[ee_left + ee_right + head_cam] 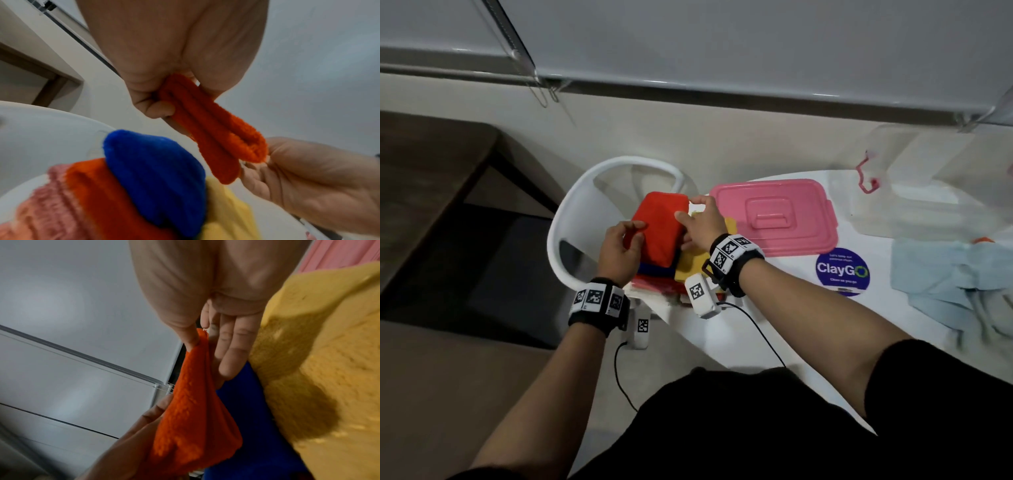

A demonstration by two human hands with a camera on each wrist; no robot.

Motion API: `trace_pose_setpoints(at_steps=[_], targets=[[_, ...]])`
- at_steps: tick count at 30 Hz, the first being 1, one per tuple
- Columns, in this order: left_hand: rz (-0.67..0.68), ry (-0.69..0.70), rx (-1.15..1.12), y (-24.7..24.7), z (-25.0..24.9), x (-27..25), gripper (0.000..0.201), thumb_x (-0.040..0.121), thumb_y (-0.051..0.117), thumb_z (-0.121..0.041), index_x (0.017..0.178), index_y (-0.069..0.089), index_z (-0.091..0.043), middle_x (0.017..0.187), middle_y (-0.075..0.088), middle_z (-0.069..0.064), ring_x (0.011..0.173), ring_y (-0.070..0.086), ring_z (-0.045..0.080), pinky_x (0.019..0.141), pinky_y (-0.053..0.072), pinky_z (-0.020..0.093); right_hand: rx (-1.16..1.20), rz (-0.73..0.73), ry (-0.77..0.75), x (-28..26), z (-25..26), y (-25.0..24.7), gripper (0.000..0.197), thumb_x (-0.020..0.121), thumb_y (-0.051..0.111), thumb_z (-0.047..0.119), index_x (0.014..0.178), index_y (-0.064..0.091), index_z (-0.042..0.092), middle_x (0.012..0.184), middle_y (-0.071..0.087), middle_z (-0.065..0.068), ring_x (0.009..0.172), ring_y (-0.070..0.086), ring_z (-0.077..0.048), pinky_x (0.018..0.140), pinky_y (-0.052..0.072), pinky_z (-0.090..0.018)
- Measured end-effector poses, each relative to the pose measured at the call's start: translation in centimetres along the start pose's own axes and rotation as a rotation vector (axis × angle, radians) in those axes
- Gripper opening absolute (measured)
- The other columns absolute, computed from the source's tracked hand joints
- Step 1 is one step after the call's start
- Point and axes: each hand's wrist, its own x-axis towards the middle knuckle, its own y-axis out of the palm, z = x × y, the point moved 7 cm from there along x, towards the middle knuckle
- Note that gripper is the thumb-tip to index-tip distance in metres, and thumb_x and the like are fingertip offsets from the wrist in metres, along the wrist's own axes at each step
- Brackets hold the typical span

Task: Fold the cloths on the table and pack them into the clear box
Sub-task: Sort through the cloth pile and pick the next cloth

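Both hands hold a folded orange cloth (661,226) just above a stack of folded cloths at the table's left edge. My left hand (625,236) pinches its near left edge between thumb and fingers (162,104). My right hand (695,219) grips the right edge, thumb on top and straight fingers (228,353) underneath. The stack shows a blue cloth (154,170), a yellow cloth (691,267), a second orange cloth (98,194) and a pink cloth (41,203). A clear plastic container (914,205) with a pink latch stands at the far right.
A pink lid (777,216) lies on the white table (756,329) right of the stack. An unfolded light blue cloth (955,284) lies at the right, near a round purple sticker (842,270). A white chair (585,192) stands behind the stack.
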Motion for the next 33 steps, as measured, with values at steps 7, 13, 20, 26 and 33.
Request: trace_pose_setpoints(at_steps=[7,13,20,26,33], targets=[[0.009,0.105,0.375,0.9,0.8,-0.2,0.037,0.086,0.048,-0.037,0.113,0.066,-0.018,0.117,0.058,0.013,0.106,0.055,0.037,0.095,0.045,0.046,-0.152,-0.209,-0.195,0.3,-0.3,-1.5,0.044,0.084,0.075,0.031,0.117,0.047,0.022,0.069,0.062,0.0,0.059,0.062,-0.018,0.055,0.05,-0.027],[-0.035,0.453,0.534,2.2,-5.2,1.3,0.04,0.094,0.041,-0.037,0.125,0.062,-0.023,0.143,0.05,0.009,0.132,0.043,0.034,0.103,0.035,0.046,-0.673,-0.352,-0.6,-2.0,-1.2,-2.8,0.022,0.083,0.064,0.029,0.104,0.065,0.024,0.106,0.059,-0.001,0.102,0.055,-0.023,0.087,0.048,-0.044],[0.36,0.291,0.747,7.7,0.6,3.3,0.064,0.096,0.01,-0.05,0.155,0.023,-0.027,0.164,0.012,0.004,0.151,0.006,0.025,0.12,0.006,0.048,-1.163,0.059,-0.442,-1.5,-7.0,0.4,0.064,0.102,0.032,0.052,0.157,0.014,0.025,0.166,0.0,-0.006,0.152,-0.006,-0.028,0.123,0.001,-0.046],[0.343,0.285,0.749,7.9,0.1,2.8,0.063,0.097,0.012,-0.047,0.155,0.024,-0.025,0.163,0.014,0.005,0.151,0.006,0.025,0.121,0.006,0.048,-1.232,0.106,-0.419,-0.8,-8.1,0.4,0.068,0.102,0.021,0.058,0.158,0.0,0.026,0.165,-0.009,-0.005,0.151,-0.013,-0.026,0.123,-0.003,-0.046],[0.297,0.294,0.677,6.2,-2.3,3.0,0.061,0.098,0.02,-0.048,0.153,0.029,-0.025,0.161,0.021,0.006,0.15,0.012,0.025,0.119,0.008,0.049,-0.914,0.074,-0.517,-1.6,-6.2,-0.5,0.064,0.101,0.041,0.048,0.157,0.02,0.025,0.165,0.008,-0.005,0.152,0.001,-0.023,0.123,0.006,-0.044]])
